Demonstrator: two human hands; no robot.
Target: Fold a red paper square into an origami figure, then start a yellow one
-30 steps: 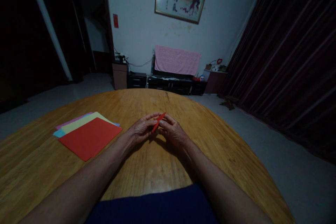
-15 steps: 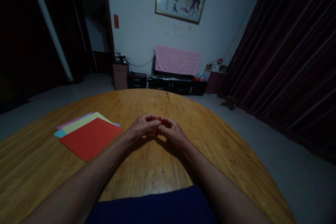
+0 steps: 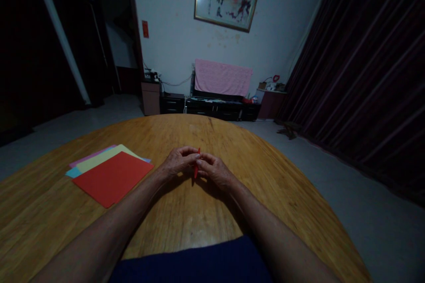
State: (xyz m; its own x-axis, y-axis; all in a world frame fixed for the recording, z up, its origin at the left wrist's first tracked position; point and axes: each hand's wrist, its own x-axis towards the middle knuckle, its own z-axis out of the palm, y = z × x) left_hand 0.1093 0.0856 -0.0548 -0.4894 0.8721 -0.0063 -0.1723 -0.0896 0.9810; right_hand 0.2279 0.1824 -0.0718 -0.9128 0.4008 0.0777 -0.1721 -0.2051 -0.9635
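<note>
A small folded piece of red paper (image 3: pixel 196 170) stands narrow and upright between my two hands, just above the table. My left hand (image 3: pixel 178 161) pinches it from the left, thumb and fingers closed on it. From the right, my right hand (image 3: pixel 214 170) grips the same piece with its thumb and fingertips. Both thumbs meet near its upper part and hide some of it. To the left of my hands lies a red sheet of paper (image 3: pixel 112 177), on top of a yellow sheet (image 3: pixel 99 159) and a few blue and pink ones.
The round wooden table (image 3: pixel 265 212) fills the foreground. Beyond it are a low black cabinet (image 3: pixel 212 108), a screen covered by a pink towel (image 3: pixel 222 77), and a framed picture (image 3: pixel 226 0) on the wall. A dark curtain (image 3: pixel 358 75) hangs at the right.
The red folded paper has turned so that more of its lower length shows below my thumbs. Both hands still grip it, and the view has shifted slightly.
</note>
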